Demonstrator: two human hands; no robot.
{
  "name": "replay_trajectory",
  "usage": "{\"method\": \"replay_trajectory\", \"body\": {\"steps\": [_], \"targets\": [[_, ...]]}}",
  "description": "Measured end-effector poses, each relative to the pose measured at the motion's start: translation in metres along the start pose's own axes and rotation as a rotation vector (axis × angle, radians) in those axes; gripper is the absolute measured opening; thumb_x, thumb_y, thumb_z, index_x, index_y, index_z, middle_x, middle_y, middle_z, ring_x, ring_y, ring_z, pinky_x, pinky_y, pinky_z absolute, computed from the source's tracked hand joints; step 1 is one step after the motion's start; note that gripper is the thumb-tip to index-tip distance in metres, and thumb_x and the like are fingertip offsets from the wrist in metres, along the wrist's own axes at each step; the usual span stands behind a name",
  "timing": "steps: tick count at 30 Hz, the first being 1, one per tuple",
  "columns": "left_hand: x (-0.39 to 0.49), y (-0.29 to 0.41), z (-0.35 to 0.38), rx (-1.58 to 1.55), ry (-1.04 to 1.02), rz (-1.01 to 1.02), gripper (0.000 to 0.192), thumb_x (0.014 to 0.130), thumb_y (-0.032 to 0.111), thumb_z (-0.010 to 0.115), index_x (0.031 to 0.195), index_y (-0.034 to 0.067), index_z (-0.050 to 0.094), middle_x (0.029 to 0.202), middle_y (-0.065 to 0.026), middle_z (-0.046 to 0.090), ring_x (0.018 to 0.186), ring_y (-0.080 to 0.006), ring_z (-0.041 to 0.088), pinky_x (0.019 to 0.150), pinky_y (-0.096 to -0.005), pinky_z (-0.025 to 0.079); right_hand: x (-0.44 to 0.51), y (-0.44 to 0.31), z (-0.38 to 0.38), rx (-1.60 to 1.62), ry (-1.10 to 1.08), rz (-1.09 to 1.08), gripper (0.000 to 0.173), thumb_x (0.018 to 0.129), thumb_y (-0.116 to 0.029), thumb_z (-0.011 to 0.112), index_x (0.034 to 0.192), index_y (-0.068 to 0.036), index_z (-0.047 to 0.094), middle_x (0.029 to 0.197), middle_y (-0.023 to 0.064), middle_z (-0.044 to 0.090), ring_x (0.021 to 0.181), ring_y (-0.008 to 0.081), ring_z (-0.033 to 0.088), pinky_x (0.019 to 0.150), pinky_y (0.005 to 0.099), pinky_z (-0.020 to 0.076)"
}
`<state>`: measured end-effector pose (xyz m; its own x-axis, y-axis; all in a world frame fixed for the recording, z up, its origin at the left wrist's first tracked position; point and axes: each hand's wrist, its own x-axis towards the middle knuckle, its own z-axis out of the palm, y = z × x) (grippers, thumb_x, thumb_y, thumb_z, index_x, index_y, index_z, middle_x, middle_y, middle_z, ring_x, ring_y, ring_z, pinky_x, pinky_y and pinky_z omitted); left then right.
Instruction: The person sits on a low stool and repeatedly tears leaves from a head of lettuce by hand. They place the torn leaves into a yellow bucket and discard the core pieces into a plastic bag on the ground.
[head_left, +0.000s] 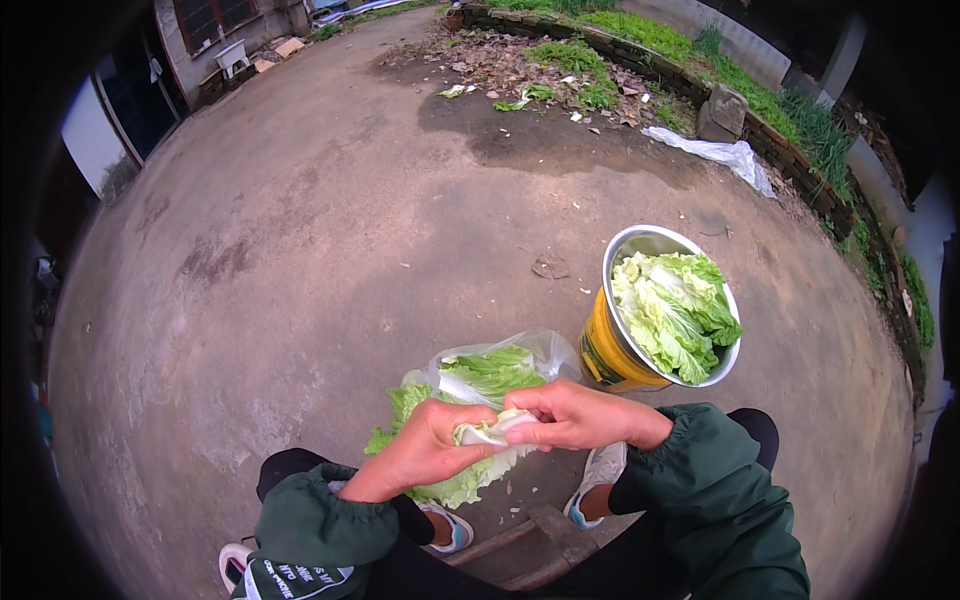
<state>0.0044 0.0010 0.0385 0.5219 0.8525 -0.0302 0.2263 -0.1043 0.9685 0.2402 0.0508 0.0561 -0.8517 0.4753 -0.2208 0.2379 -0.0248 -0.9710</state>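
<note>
Both hands meet low in the middle of the view, over cabbage leaves. My left hand (437, 442) grips one end of a pale piece of napa cabbage leaf (484, 433). My right hand (568, 417) pinches the other end between thumb and fingers. Beneath and beyond them, leafy green cabbage (491, 373) lies in and beside a clear plastic bag (556, 352) on the ground. To the right, a metal basin (611, 259) full of cabbage leaves (667, 311) rests on top of a yellow bucket (609, 352).
Concrete ground (315, 247) surrounds the bag and bucket. A wooden frame (551, 536) lies between my shoes. Farther off are a white plastic sheet (720, 154), a stone block (722, 112), dry leaves with cabbage scraps, and a low brick border (667, 71) beside green plants.
</note>
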Motion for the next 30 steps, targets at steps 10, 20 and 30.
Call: {"method": "replay_trajectory", "body": {"steps": [10,20,30], "targets": [[0.007,0.019,0.003,-0.183,0.308,0.035,0.011,0.088,0.008,0.073,0.096,0.0,0.069,0.082,-0.0026,0.069,0.077,-0.0058,0.06,0.068,-0.0243,0.049,0.009,-0.002,0.028,0.587,0.371,-0.188,0.019,0.104,-0.026,0.054,0.1,-0.009,0.051,0.07,-0.0024,0.049,0.057,0.0039,0.046,0.046,0.0214,0.0362],[0.018,0.011,0.001,-0.193,0.306,-0.084,0.015,0.086,0.012,0.076,0.093,0.001,0.07,0.077,-0.0017,0.068,0.073,-0.0047,0.058,0.065,-0.0255,0.049,0.015,0.004,0.012,0.58,0.352,-0.032,0.017,0.103,-0.025,0.057,0.1,-0.008,0.055,0.072,-0.0026,0.052,0.053,0.004,0.048,0.049,0.0218,0.0426],[-0.007,0.016,-0.009,-0.169,-0.144,-0.158,0.015,0.083,0.014,0.078,0.094,0.004,0.072,0.078,0.0002,0.068,0.072,-0.0054,0.057,0.066,-0.0257,0.049,-0.007,-0.006,0.021,0.27,-0.073,0.122,0.025,0.099,-0.027,0.062,0.1,-0.003,0.059,0.066,-0.0014,0.054,0.047,0.0059,0.049,0.044,0.0223,0.038]]}}
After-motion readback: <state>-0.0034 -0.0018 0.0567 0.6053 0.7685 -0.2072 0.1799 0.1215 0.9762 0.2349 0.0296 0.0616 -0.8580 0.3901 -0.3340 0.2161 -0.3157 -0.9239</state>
